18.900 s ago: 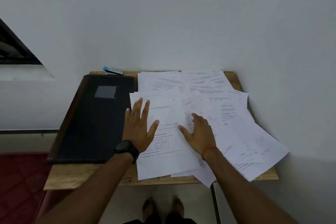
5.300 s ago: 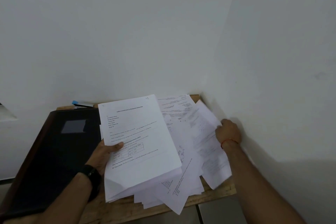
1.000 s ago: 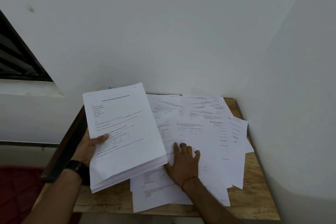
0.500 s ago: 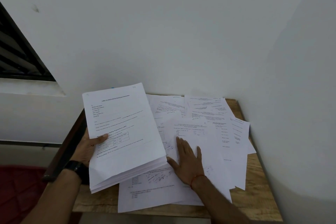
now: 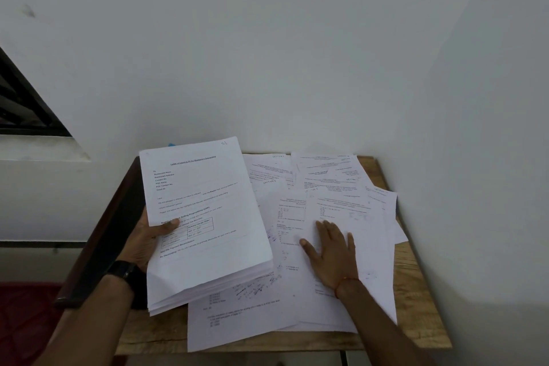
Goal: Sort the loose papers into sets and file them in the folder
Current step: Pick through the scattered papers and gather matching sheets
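— Since the surface is wedged into a corner, how much room is there around it?

— Little at the back and right. The back wall runs along its far edge and the side wall along its right edge. The near and left edges are free, with a red floor covering below on the left.

— What takes up the top?

— Mostly loose papers, overlapping and skewed, from the far edge down to the near edge. Bare wood shows along the right edge and at the near corners. The dark folder lies along the left edge; only its left side shows, the rest is behind a lifted stack.

— Which stack?

— A thick stack of sheets, printed form on top, held tilted above the left half of the surface.

— And the arms?

— Both reach in over the near edge. The left hand is under the stack's left side, its thumb clamping the top sheet against fingers hidden beneath, so it grips the stack. The right hand lies palm down on the loose papers right of the middle, fingers straight and slightly spread, grasping nothing.

— Anything on the wrists?

— A black watch on the left and an orange thread on the right.
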